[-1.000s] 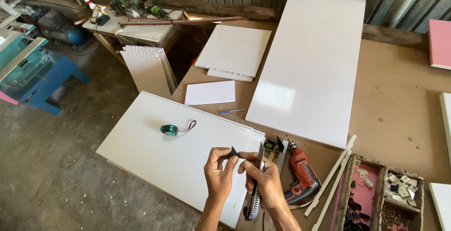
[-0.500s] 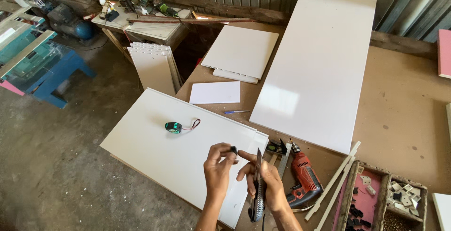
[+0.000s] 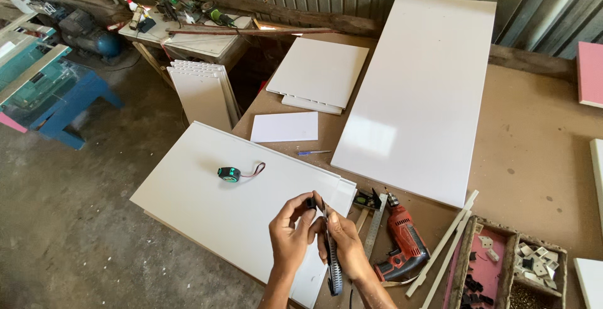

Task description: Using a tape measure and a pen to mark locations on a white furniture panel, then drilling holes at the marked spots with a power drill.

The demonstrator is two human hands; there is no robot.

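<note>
My left hand (image 3: 291, 235) pinches a small dark part (image 3: 310, 203) between thumb and fingers. My right hand (image 3: 345, 245) grips a black utility knife (image 3: 331, 265), handle pointing down, blade end up against that part. Both hands hover over the near right corner of a white board (image 3: 207, 196) that overhangs the brown workbench (image 3: 534, 152). A green and black tape measure (image 3: 230, 174) with a red strap lies on that board, left of and beyond my hands.
A red power drill (image 3: 404, 246) and a metal square (image 3: 375, 218) lie right of my hands. A large white panel (image 3: 421, 89), smaller white panels (image 3: 320, 73) and a blue pen (image 3: 312, 153) sit on the bench. Partitioned tray of small fittings (image 3: 509, 271) at right. Blue machine (image 3: 44, 89) at left.
My hands have stayed together over the board's corner, the fingers shifting slightly on the small part and knife. The view has tilted a little, so everything sits lower in frame.
</note>
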